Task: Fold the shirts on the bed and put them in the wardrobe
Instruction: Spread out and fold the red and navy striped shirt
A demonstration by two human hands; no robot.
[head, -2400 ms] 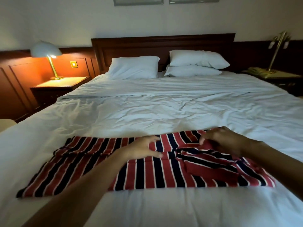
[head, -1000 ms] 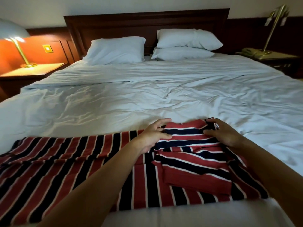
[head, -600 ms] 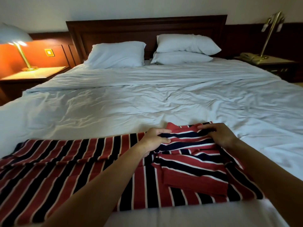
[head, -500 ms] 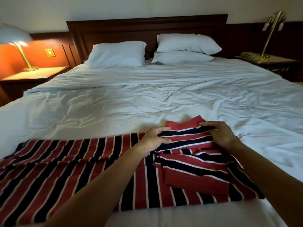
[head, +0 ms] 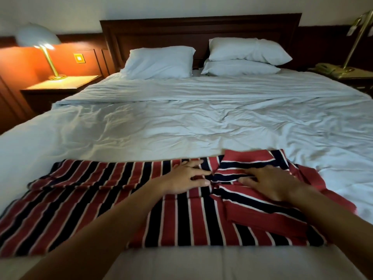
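A red, navy and white striped shirt (head: 84, 190) lies spread across the near end of the bed (head: 181, 122), its long side running left to right. Its sleeves are folded in over the right part, the collar end at the far right. My left hand (head: 187, 178) lies flat on the shirt's middle, fingers spread. My right hand (head: 270, 182) presses flat on the folded sleeve just right of it, fingers straight and pointing left. Neither hand grips the cloth.
White rumpled bedding covers the bed, with three pillows (head: 159, 62) against a dark wooden headboard (head: 201, 29). A lit lamp (head: 43, 47) stands on the left nightstand (head: 60, 85). A brass lamp and a telephone (head: 327, 68) sit on the right nightstand.
Both hands have let go of the folded sleeve cloth they were pinching and now lie flat on the shirt. The far sleeve fold has been laid down.
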